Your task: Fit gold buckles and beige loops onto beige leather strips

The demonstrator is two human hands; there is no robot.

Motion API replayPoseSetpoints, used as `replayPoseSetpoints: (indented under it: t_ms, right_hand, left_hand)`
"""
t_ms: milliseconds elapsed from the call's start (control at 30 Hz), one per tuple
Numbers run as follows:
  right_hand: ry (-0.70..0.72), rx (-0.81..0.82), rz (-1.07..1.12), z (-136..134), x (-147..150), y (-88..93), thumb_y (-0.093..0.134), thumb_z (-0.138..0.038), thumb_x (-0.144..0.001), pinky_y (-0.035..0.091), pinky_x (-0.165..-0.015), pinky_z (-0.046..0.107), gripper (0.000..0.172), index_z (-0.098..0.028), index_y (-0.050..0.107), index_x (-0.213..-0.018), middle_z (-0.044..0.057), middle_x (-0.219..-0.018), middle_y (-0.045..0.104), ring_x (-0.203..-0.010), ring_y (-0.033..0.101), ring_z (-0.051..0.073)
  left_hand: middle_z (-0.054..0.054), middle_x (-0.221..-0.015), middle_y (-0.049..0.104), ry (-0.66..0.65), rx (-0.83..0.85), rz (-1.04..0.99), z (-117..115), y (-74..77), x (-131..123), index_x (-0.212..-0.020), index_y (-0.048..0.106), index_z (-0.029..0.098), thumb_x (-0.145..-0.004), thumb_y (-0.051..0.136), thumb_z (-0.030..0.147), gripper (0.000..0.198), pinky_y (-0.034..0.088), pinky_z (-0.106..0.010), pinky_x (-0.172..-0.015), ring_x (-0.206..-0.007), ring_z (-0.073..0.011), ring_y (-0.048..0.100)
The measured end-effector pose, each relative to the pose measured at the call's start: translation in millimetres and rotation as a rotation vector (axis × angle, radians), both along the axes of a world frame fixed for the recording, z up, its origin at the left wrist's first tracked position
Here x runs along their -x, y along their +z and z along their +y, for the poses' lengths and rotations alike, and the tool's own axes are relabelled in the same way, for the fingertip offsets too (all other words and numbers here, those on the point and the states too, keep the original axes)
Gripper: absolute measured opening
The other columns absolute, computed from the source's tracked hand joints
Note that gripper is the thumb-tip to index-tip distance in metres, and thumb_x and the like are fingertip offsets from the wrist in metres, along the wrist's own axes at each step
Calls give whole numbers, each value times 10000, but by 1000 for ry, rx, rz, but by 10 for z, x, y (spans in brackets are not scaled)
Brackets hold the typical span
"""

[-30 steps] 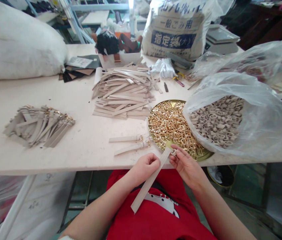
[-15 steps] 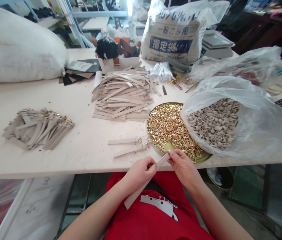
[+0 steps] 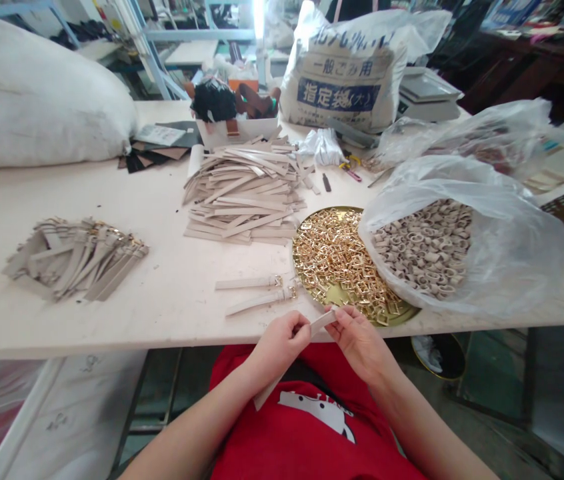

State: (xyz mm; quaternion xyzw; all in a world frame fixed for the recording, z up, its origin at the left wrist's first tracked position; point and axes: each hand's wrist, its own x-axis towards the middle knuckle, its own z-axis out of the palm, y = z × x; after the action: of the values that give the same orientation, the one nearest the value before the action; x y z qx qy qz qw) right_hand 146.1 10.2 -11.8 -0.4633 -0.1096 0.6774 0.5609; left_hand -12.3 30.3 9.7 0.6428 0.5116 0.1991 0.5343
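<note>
The person's left hand (image 3: 279, 347) and right hand (image 3: 361, 343) meet just over the table's front edge, both gripping a long, narrow, flat beige strap (image 3: 320, 325), probably leather or imitation leather. The left fingers (image 3: 292, 337) curl closed around the strap's middle, and the right thumb and fingertips pinch its upper end, which points toward a round brass tray (image 3: 327, 300). The strap's lower end slants down over a red T-shirt (image 3: 287, 447). The tray holds a rough, glinting heap of rectangular gold-coloured buckles (image 3: 337, 260), and its rim nearly touches the upper end of the strap. Just left of the tray, two beige straps with buckles fitted (image 3: 255, 293) lie side by side on the smooth, pale table (image 3: 77, 327). Beyond them, a loose stack of bare beige strips (image 3: 242, 200) crisscrosses in flat layers, and further left a smaller pile of buckled straps (image 3: 77, 260) lies in a fan-like heap. To the right, a crumpled, translucent plastic bag (image 3: 517, 260) spills small beige tube-shaped loops (image 3: 422, 243). Behind it all stand a bulging white sack (image 3: 37, 93) and a printed woven bag (image 3: 342, 73).
</note>
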Motion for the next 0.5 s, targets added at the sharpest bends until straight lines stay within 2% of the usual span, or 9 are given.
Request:
replayPoseSetpoints:
  t_ms: [100, 200, 267, 400, 500]
  right_hand:
    - [13, -62, -134, -34, -5, -18, 700, -323, -667, 456, -756, 273, 156, -217, 586, -668, -15, -795, 665, -756, 574, 118]
    - [28, -123, -432, -61, -52, -43, 674, -371, -688, 434, -738, 285, 186, -202, 597, -678, 9, -825, 649, -751, 547, 136]
    - [47, -114, -529, -70, -87, -53, 684, -365, -679, 424, -699, 265, 185, -197, 608, -696, 6, -808, 638, -717, 528, 129]
    - [112, -22, -264, -89, -80, -32, 717, -334, -646, 428, -652, 241, 261, -236, 630, -871, -20, -769, 633, -673, 530, 113]
    - [229, 7, -91, -127, 0, -16, 715, -313, -650, 444, -707, 267, 236, -218, 649, -855, -8, -769, 648, -698, 558, 124]
  left_hand:
    - [41, -598, 464, -1, 29, -39, -3, -32, 18, -647, 480, 161, -747, 409, 224, 138, 318, -203, -545, -573, -92, 408]
    - [40, -604, 466, -9, 38, -55, -1, -43, 44, -642, 473, 161, -748, 412, 230, 141, 327, -200, -552, -581, -92, 412]
    - [38, -607, 477, -27, 29, -39, -5, -36, 57, -643, 477, 160, -752, 415, 236, 147, 329, -202, -556, -587, -94, 421]
    - [24, -626, 520, -90, -9, 24, -15, 14, 57, -676, 502, 163, -777, 408, 267, 173, 335, -212, -554, -597, -108, 453]
    - [20, -598, 525, -123, 8, 40, -23, 47, 23, -697, 512, 167, -801, 400, 303, 204, 347, -218, -544, -570, -112, 476]
